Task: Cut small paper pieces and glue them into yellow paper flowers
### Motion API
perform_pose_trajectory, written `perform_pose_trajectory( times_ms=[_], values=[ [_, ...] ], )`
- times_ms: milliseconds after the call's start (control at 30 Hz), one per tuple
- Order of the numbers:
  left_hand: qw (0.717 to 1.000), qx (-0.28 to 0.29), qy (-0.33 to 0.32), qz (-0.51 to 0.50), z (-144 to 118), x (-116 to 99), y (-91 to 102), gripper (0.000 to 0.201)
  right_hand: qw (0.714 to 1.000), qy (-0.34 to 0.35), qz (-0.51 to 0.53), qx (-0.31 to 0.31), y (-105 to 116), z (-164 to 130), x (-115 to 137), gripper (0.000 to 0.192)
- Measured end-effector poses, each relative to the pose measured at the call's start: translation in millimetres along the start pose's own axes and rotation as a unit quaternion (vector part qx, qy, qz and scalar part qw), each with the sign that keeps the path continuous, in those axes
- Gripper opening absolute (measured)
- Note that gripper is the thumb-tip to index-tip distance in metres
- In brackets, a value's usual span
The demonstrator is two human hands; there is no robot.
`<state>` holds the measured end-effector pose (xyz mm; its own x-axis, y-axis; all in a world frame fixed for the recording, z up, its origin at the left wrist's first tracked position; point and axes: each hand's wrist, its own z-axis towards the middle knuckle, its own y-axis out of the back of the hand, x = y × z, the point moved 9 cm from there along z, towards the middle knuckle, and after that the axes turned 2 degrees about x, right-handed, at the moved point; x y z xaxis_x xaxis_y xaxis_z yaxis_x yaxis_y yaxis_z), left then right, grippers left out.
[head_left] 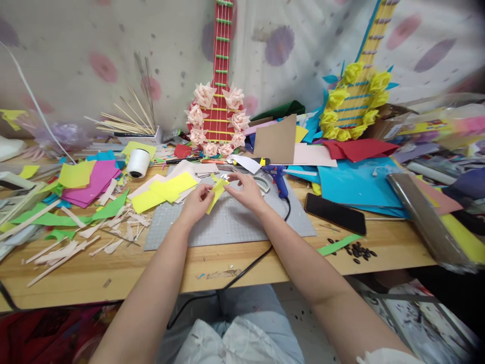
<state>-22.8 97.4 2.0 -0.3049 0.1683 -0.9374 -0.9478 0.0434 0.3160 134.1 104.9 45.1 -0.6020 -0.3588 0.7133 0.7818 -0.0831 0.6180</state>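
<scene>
While both hands, left and right, pinch one yellow strip in their fingers, two paper guitars stand behind.

Wooden worktable stands against a wall hung with pale floral-print fabric. Lighting is even, diffuse. Light floor shows below the table edge

No legible text, label, brand or number is found in the head view. Faint grid lines are seen on the grey cutting mat, but no figures can be read on them. To the right of the mat, print on the clear packaging is too blurred to be read.
</scene>
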Motion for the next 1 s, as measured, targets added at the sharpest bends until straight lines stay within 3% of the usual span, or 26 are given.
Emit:
perform_pose_trajectory(
  times_ms=[100,200,300,367,433,500,567,667,767,800,867,1000],
  values=[
    [0.998,0.06,-0.019,0.015,-5.7,-9.4,-12.1,0.024,0.992,-0.008,0.115,0.059,-14.2,3.0,-7.1,0.048],
    [0.997,0.068,-0.003,-0.026,-6.6,-11.6,-12.3,0.027,0.966,-0.046,0.225,0.123,-29.8,4.3,-18.1,0.041],
    [0.985,-0.009,0.036,-0.171,-3.7,-7.0,-0.8,0.031,0.929,-0.105,0.341,0.095,-30.1,5.9,-30.2,0.035],
    [0.946,-0.063,0.056,-0.312,-3.5,-3.3,-0.4,0.034,0.9,-0.139,0.41,0.045,-27.8,6.2,-37.1,0.036],
    [0.901,-0.069,0.066,-0.423,-3.6,-3.9,-13.8,0.037,0.877,-0.158,0.453,0.011,-29.8,5.4,-39.9,0.037],
    [0.881,-0.077,0.069,-0.461,-4.7,-6.0,-27.2,0.039,0.865,-0.163,0.475,0.004,-35.4,4.5,-38.0,0.039],
    [0.875,-0.118,0.09,-0.46,-7.9,-1.3,-32.7,0.037,0.871,-0.152,0.468,0.019,-39.4,4.3,-33.0,0.04],
    [0.878,-0.176,0.11,-0.431,-11.8,7.6,-24.2,0.033,0.927,-0.096,0.36,0.041,-28.5,5.7,-24.5,0.036],
    [0.884,-0.213,0.096,-0.406,-11.6,14.0,-1.6,0.029,0.997,-0.045,0.069,-0.011,7.3,5.2,-25.5,0.029],
    [0.888,-0.217,0.095,-0.395,-10.9,16.2,5.2,0.029,0.998,-0.042,-0.046,-0.029,18.4,3.9,-27.7,0.027],
    [0.895,-0.226,0.092,-0.374,-9.8,19.5,16.6,0.031,0.974,-0.065,-0.218,-0.015,28.4,1.4,-37.5,0.029],
    [0.905,-0.229,0.082,-0.348,-8.1,19.3,24.1,0.032,0.931,-0.111,-0.343,0.061,21.5,-2.1,-56.8,0.034]
  ],
)
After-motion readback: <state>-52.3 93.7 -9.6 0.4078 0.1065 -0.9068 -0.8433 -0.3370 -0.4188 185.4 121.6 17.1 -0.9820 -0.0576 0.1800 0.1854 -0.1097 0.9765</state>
